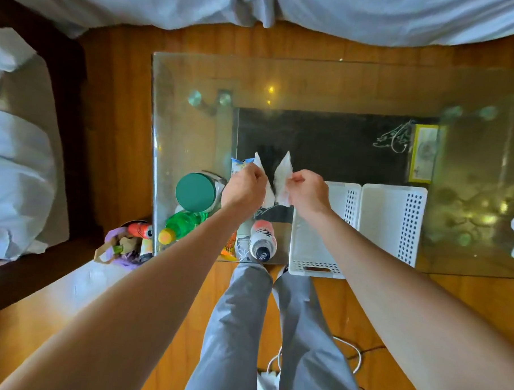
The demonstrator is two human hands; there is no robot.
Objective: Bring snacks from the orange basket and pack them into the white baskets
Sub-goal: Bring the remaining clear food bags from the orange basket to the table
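- Both bare forearms reach forward and converge over the middle.
- Left hand [244, 185] has its fingers curled, pinching something pale.
- Right hand [307, 189] mirrors it, fingers curled, apparently pinching too.

Bright daylight, glass table [196, 74] glare (edges warped).

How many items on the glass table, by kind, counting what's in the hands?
White baskets: 2
Bottles: 2, green bottle, white-and-pink bottle
Green-lidded jar: 1
White packets: 2, one in left hand at, one in right hand at
Total: 7
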